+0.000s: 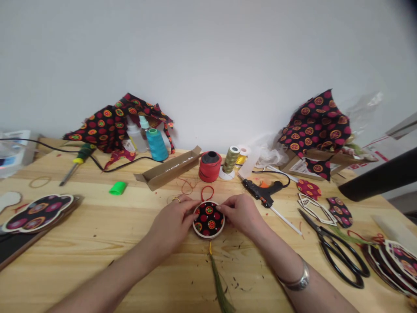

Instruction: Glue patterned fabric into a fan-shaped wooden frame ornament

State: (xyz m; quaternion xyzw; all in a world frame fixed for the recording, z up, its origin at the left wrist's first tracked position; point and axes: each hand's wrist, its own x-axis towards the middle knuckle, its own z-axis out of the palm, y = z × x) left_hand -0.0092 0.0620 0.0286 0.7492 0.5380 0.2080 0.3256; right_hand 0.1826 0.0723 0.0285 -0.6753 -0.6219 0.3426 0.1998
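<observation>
Between left hand (176, 218) and right hand (241, 214), round ornament (209, 221), touching both.

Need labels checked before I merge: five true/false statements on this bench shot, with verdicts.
1. Both the left hand and right hand touch the round ornament. True.
2. The bracelet is on the left wrist. False: the bracelet is on the right wrist.
3. Black scissors lie to the right of the right hand. True.
4. The ornament's tassel is blue. False: the tassel is green.
5. The red thread spool stands left of the olive one. True.
</observation>
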